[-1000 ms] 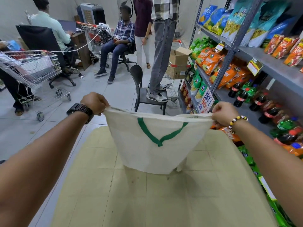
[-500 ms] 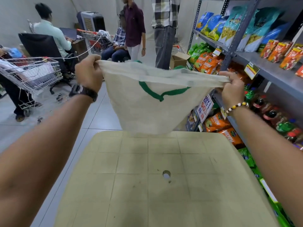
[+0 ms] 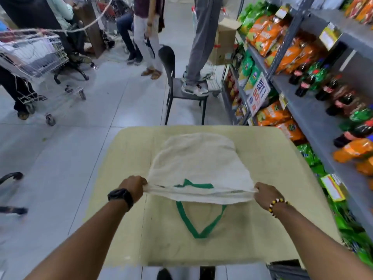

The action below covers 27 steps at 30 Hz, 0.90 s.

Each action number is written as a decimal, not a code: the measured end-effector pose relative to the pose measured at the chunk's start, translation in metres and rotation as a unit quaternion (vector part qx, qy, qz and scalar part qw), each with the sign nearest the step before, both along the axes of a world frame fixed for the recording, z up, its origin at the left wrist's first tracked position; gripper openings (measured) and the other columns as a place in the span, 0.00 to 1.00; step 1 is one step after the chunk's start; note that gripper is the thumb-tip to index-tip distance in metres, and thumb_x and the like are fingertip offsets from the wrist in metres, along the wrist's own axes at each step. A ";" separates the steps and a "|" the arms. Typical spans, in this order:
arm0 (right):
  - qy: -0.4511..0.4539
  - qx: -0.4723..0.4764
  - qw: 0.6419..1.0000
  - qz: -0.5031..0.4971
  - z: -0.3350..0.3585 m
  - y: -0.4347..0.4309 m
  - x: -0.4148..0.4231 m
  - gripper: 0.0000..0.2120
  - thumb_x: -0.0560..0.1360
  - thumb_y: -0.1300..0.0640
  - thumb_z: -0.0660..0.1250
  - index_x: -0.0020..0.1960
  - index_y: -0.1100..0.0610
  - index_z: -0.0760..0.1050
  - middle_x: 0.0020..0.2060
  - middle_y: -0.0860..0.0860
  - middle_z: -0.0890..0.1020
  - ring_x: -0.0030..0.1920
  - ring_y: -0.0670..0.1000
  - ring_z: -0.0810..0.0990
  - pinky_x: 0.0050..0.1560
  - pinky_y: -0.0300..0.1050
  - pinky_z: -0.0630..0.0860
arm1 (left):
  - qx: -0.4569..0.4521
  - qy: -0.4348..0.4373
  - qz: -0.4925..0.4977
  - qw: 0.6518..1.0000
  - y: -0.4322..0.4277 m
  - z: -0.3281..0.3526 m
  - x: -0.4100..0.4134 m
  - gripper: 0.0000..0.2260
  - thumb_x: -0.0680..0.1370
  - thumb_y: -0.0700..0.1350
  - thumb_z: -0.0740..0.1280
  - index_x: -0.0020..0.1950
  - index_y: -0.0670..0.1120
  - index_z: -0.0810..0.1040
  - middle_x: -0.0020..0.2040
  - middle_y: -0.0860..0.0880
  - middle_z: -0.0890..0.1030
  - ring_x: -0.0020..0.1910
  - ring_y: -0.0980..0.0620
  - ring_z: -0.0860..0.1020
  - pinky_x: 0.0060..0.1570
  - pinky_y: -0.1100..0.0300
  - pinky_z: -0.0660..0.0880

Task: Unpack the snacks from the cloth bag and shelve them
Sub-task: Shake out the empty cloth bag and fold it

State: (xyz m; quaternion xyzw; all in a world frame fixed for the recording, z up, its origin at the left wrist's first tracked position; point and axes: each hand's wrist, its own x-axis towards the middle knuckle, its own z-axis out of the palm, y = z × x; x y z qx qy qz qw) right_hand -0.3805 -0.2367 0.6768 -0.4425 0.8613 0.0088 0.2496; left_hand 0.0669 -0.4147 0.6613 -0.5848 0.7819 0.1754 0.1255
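I see the cloth bag (image 3: pixel 198 164) lying flat on the pale yellow table (image 3: pixel 268 150), off-white and limp, its mouth toward me. A green handle (image 3: pixel 198 223) loops out below the opening in a V on the tabletop. My left hand (image 3: pixel 133 186) pinches the left corner of the rim, my right hand (image 3: pixel 264 194) the right corner, fingers curled tight on the cloth. It looks empty, though blur hides the inside. Snack packets (image 3: pixel 268 39) fill the shelves (image 3: pixel 314 102) at right.
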 end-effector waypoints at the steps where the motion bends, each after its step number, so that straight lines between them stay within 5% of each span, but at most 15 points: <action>1: 0.000 0.017 1.000 0.003 -0.013 0.015 0.007 0.08 0.73 0.59 0.62 0.51 0.54 0.76 0.53 0.60 0.83 0.53 0.60 0.81 0.42 0.43 0.69 | 0.021 -0.009 0.001 1.000 0.012 -0.020 0.007 0.18 0.75 0.42 0.62 0.61 0.55 0.82 0.56 0.47 0.84 0.54 0.45 0.81 0.53 0.57 0.75; 7: 0.024 0.120 0.990 0.065 -0.080 0.093 0.030 0.10 0.76 0.56 0.62 0.55 0.53 0.76 0.57 0.54 0.81 0.57 0.56 0.80 0.49 0.43 0.73 | 0.124 -0.065 -0.032 0.990 0.095 -0.084 0.037 0.19 0.77 0.40 0.61 0.63 0.55 0.80 0.61 0.47 0.81 0.58 0.45 0.80 0.58 0.55 0.75; 10: 0.011 0.191 0.979 0.070 -0.090 0.112 0.036 0.02 0.74 0.54 0.64 0.47 0.51 0.72 0.54 0.54 0.82 0.54 0.54 0.80 0.43 0.42 0.71 | 0.190 -0.117 -0.061 0.973 0.113 -0.092 0.044 0.15 0.76 0.41 0.61 0.58 0.54 0.81 0.57 0.47 0.82 0.55 0.45 0.80 0.55 0.54 0.76; 14: -0.093 0.284 0.953 0.040 -0.078 0.103 0.033 0.07 0.73 0.56 0.69 0.49 0.57 0.78 0.49 0.57 0.83 0.50 0.57 0.83 0.39 0.40 0.73 | 0.341 -0.133 -0.084 0.927 0.104 -0.073 0.037 0.14 0.77 0.38 0.64 0.60 0.46 0.82 0.50 0.45 0.84 0.44 0.47 0.83 0.43 0.58 0.80; 18: -0.257 0.176 0.942 -0.124 -0.043 0.056 0.008 0.05 0.71 0.61 0.68 0.40 0.62 0.81 0.36 0.62 0.84 0.29 0.54 0.79 0.29 0.40 0.73 | 0.416 0.041 0.160 0.894 0.050 -0.039 0.023 0.10 0.77 0.36 0.66 0.56 0.40 0.82 0.45 0.41 0.83 0.36 0.48 0.82 0.36 0.56 0.81; 21: -0.388 -0.002 0.874 -0.294 -0.018 0.009 -0.016 0.08 0.77 0.62 0.63 0.48 0.64 0.80 0.31 0.58 0.83 0.26 0.50 0.80 0.26 0.37 0.73 | 0.352 0.258 0.312 0.844 0.004 -0.016 0.013 0.08 0.76 0.34 0.69 0.53 0.37 0.82 0.49 0.37 0.85 0.44 0.42 0.85 0.45 0.50 0.83; 24: -0.466 -0.128 0.795 -0.367 -0.001 -0.038 -0.033 0.04 0.77 0.61 0.64 0.49 0.60 0.77 0.39 0.58 0.85 0.34 0.51 0.85 0.38 0.44 0.79 | 0.256 0.431 0.399 0.768 -0.034 0.001 -0.003 0.09 0.77 0.34 0.68 0.57 0.35 0.81 0.52 0.36 0.84 0.47 0.41 0.84 0.51 0.50 0.81; 27: -0.514 -0.178 0.772 -0.328 -0.003 -0.076 -0.041 0.12 0.77 0.61 0.67 0.59 0.53 0.74 0.55 0.54 0.82 0.50 0.55 0.84 0.52 0.52 0.77 | 0.192 0.516 0.391 0.738 -0.064 0.008 -0.028 0.18 0.78 0.38 0.69 0.68 0.42 0.76 0.62 0.45 0.79 0.54 0.46 0.80 0.56 0.51 0.78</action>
